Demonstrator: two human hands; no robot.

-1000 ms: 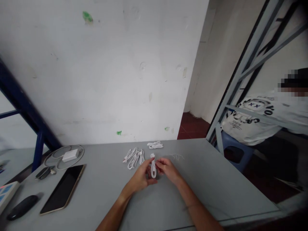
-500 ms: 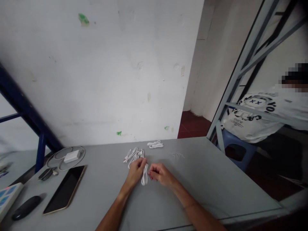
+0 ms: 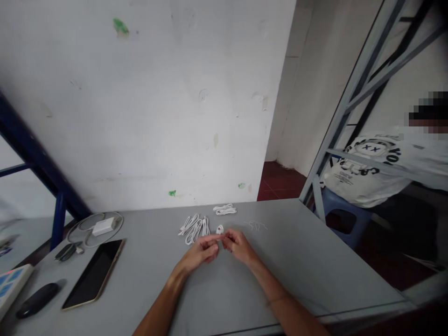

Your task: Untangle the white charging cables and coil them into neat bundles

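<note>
Near the middle of the grey table (image 3: 147, 275), my left hand (image 3: 202, 251) has its index finger stretched toward my right hand (image 3: 237, 244). My right hand is closed, its thumb and fingers pinched on a small white cable bundle (image 3: 220, 229), most of which is hidden behind the fingers. The left fingertip touches the same spot. Behind my left hand lie looped white cables (image 3: 194, 228). Another coiled white cable (image 3: 225, 209) rests near the wall. Several thin white ties (image 3: 256, 226) lie to the right.
On the left are a white power adapter (image 3: 104, 226) with its cable, a dark tablet (image 3: 94, 274), a black mouse (image 3: 38, 300) and a white device (image 3: 13, 285). A person in a white shirt (image 3: 373, 163) sits on a blue stool (image 3: 345, 214) beyond the metal frame at right.
The held cable bundle has turned from lying toward me to pointing away, and moved slightly right. My left index finger has stretched out, and my right hand has moved up to the bundle.
</note>
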